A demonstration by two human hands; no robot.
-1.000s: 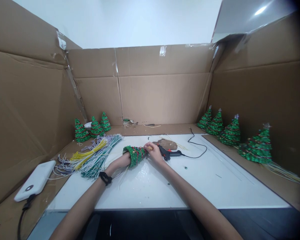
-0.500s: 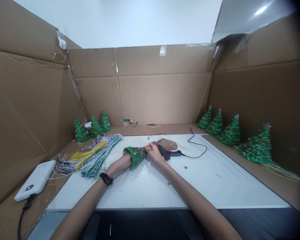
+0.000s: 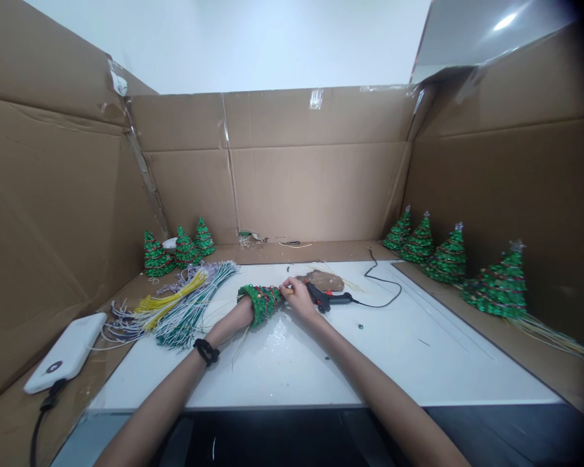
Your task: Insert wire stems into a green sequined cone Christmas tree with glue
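A small green Christmas tree with red garland lies on its side, tip to the right, above the white board. Into its hollow base goes my left hand, holding it from inside; the fingers are hidden. At the tip, the fingers of my right hand are pinched together; whether a small piece sits between them and the tip is too small to tell. Just beyond that hand lies a black glue gun beside a brown lump. Thin pale strands hang below the tree.
Bundles of white-green stems and yellow stems lie at left, near a white power bank. Finished trees stand at left and right. The glue gun's cord curls behind. Cardboard walls enclose the board.
The view has shifted very slightly. Both hands stay at the tree, with the right fingers still at its tip; the tree has turned a little.
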